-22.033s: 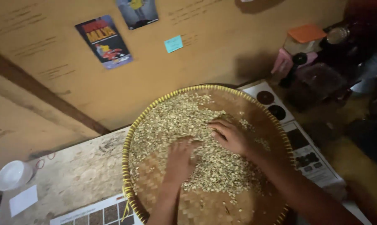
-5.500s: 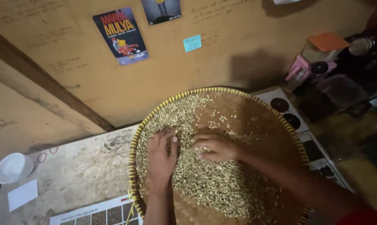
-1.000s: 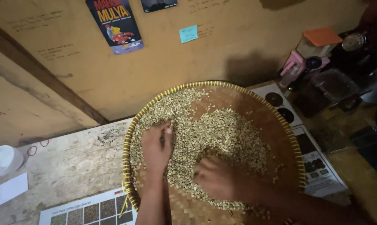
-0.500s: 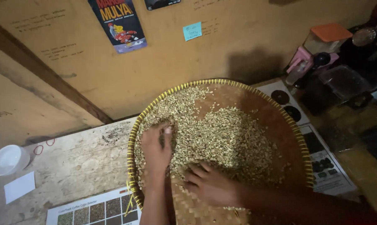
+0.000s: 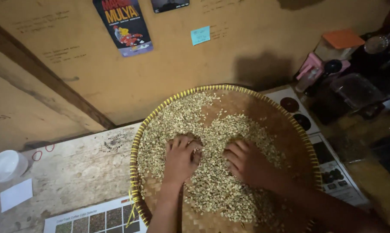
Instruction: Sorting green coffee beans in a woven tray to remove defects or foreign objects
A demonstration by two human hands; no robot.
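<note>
The round woven tray (image 5: 289, 129) is reddish brown with a fine basket-weave pattern, and its rim is wrapped in yellow banding. The beans (image 5: 212, 129) spread over it are pale greenish beige. The wall (image 5: 182, 73) behind is ochre yellow, with a small light-blue note (image 5: 200, 35) and a poster (image 5: 123, 26) in dark blue, red and yellow. The small bowl (image 5: 5, 165) is white. The box lid (image 5: 343, 39) is orange.

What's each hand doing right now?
Left hand: open, palm down on the pale beans in the woven tray.
Right hand: open, fingers spread in the beans.
</note>
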